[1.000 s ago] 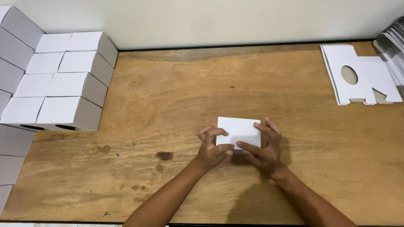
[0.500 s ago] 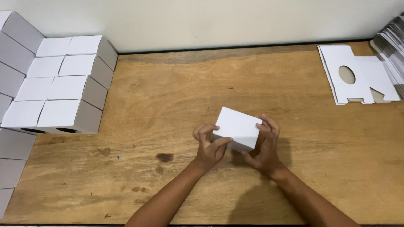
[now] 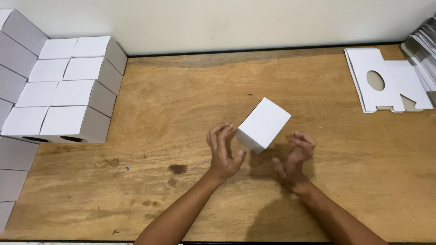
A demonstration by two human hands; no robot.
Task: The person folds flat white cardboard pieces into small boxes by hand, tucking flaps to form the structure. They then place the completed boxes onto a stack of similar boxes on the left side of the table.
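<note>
A small white folded cardboard box (image 3: 264, 124) is tilted above the wooden table (image 3: 181, 104), with its shadow on the wood below it. My left hand (image 3: 223, 150) is just left of the box with fingers curled and spread. Its fingertips are close to the box's lower left corner, and I cannot tell whether they touch it. My right hand (image 3: 294, 156) is below and right of the box, fingers curled and apart, clear of it. Neither hand clasps the box.
Several finished white boxes (image 3: 68, 90) are stacked in rows along the left side. Flat white die-cut box blanks (image 3: 386, 79) lie at the back right, beside a stack of flat sheets (image 3: 424, 45) at the right edge. A pale wall runs behind the table.
The box was flat on the table under both hands, then rose and tipped. Both hands have come off it and opened, and the box has turned further.
</note>
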